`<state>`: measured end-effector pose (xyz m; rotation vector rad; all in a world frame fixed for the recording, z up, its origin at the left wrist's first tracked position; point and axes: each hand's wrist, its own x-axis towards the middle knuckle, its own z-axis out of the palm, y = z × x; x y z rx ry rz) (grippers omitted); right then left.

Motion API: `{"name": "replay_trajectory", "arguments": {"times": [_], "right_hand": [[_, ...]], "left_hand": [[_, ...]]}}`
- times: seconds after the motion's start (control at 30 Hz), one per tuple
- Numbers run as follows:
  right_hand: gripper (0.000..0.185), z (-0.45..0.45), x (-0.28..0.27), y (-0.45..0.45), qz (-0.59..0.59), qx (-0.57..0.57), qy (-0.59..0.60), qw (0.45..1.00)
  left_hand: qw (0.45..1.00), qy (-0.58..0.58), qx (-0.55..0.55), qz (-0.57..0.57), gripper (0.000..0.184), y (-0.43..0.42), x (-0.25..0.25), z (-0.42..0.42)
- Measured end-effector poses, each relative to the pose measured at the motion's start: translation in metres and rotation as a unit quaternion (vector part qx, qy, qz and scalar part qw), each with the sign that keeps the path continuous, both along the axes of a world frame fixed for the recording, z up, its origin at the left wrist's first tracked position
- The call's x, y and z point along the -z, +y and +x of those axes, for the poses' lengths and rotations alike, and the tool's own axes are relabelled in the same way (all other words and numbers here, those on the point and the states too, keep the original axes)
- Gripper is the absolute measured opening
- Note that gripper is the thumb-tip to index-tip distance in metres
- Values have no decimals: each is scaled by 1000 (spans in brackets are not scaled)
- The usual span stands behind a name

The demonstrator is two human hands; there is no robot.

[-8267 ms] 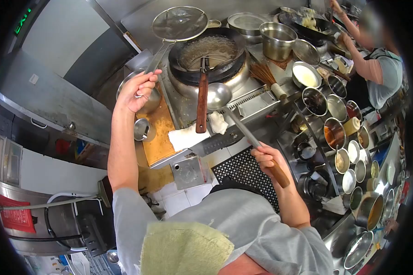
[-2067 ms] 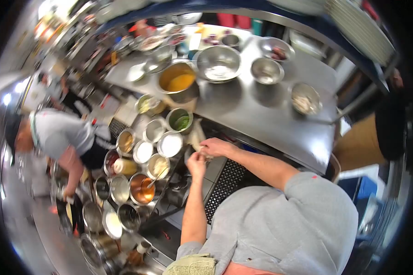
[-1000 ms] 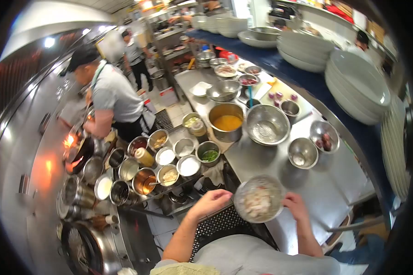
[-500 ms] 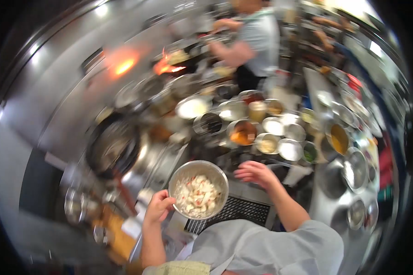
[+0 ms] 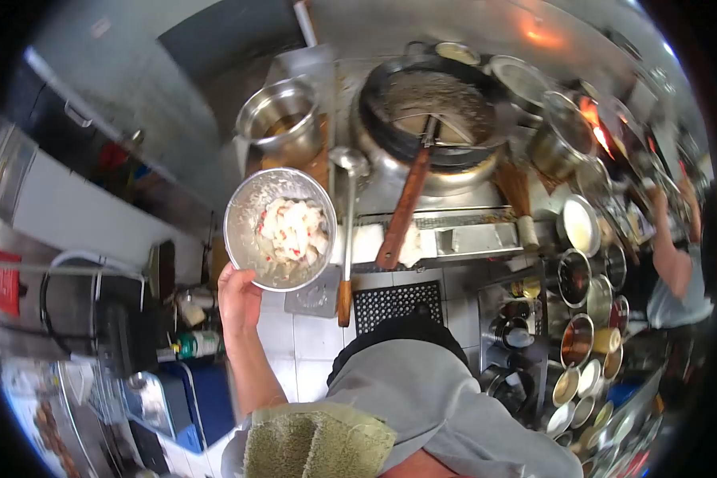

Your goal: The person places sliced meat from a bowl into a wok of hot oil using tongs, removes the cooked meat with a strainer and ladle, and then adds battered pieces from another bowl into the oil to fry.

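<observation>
Head view of a wok station. The left hand (image 5: 241,296) is closed on the near rim of a steel mixing bowl (image 5: 245,231), gripping it at the edge with a digit lapping over the rim. The bowl is held above the floor tiles and the front left of the range, its open mouth facing the camera; it contains pale, glossy food pieces (image 5: 293,231) flecked with red. The right hand lies outside the view, and its state cannot be told. Beyond the bowl stands a steel pot (image 5: 303,143); just to the right lies a ladle (image 5: 345,299), its wooden grip directed toward the wearer. Farther right, a wooden-handled utensil (image 5: 406,209) rests across a black wok (image 5: 374,119) holding liquid. A bamboo brush (image 5: 515,190) lies beside the wok. At far right, a co-worker (image 5: 681,295) stands near flames (image 5: 593,119).
</observation>
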<state>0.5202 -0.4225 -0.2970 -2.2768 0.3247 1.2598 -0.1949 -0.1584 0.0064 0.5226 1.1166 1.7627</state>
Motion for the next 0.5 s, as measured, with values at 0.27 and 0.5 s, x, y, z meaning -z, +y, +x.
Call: {"name": "replay_trajectory", "arguments": {"times": [0.27, 0.5], "right_hand": [[32, -122, -83, 278, 110, -646, 16, 755], [30, -344, -135, 372, 274, -702, 377, 539]], "left_hand": [[965, 7, -256, -52, 31, -65, 18, -3], [920, -22, -386, -68, 24, -155, 49, 27]]}}
